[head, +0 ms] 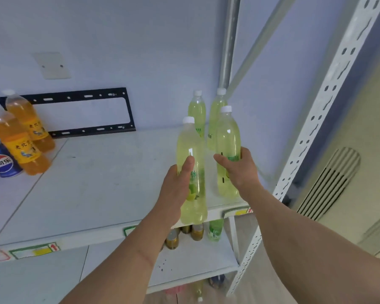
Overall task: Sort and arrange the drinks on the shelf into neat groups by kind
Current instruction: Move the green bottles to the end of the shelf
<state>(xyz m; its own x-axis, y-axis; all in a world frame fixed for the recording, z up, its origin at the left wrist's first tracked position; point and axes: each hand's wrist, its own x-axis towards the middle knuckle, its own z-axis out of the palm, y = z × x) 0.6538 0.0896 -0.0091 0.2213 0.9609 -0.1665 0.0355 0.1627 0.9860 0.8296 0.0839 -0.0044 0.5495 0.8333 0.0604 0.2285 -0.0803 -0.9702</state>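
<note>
Four pale-green drink bottles are counted on the white shelf (101, 183), all clear plastic, tall and rounded, with white screw caps and green-printed labels. The near-left green bottle (190, 148) is grasped by the left hand (178, 189), thumb laid up its front and fingers curled round behind; its base appears to sit right at the shelf's front edge. Just to the right of it, the near-right green bottle (227, 137) is gripped by the right hand (239, 167), fingers wrapped round the labelled middle, base standing on the shelf. Beyond the two hands, two more are seen upright and untouched: the far-left green bottle (197, 110) and the far-right green bottle (216, 115), close together near the wall.

Well off to the left of the left hand, two orange drink bottles (20, 141) are counted, clear plastic with yellow labels, one just in front of the other. Beside them, at the picture's edge, blue cola cans (2, 163) are partly seen; their number cannot be told.

Below the left hand, on the lower shelf (195, 260), gold-topped cans (184, 234) are clustered, three or so visible, with a small green bottle (215, 231) just right of them. A black slotted metal bracket (127, 110) is leaned against the wall behind.
</note>
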